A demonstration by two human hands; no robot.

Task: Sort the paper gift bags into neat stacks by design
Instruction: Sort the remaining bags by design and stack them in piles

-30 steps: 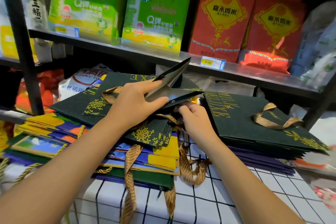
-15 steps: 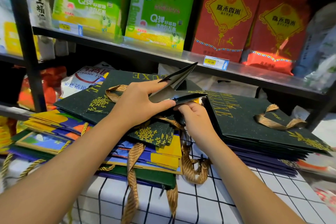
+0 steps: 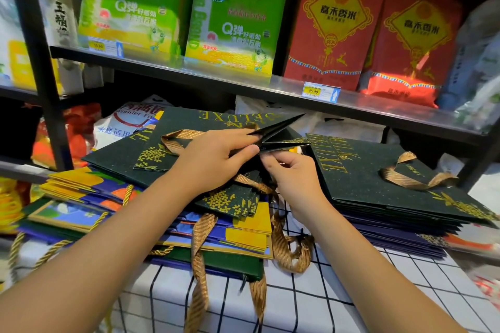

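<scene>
Left hand [image 3: 213, 155] and right hand [image 3: 290, 174] on stiff, pointed dark-green bag [image 3: 281, 134]

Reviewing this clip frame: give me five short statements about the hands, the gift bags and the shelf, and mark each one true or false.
1. Both hands hold the same dark green bag. True: the left hand and right hand grip the half-folded dark green bag.
2. The stack on the right has a dark green bag on top. True: the right stack shows one with gold lettering.
3. The bags' ribbon handles are silver. False: the ribbon handle is gold.
4. The yellow price tag reads 45.00. True: see the price tag.
5. The cloth under the bags is plain red. False: the cloth is white with a black grid.
</scene>
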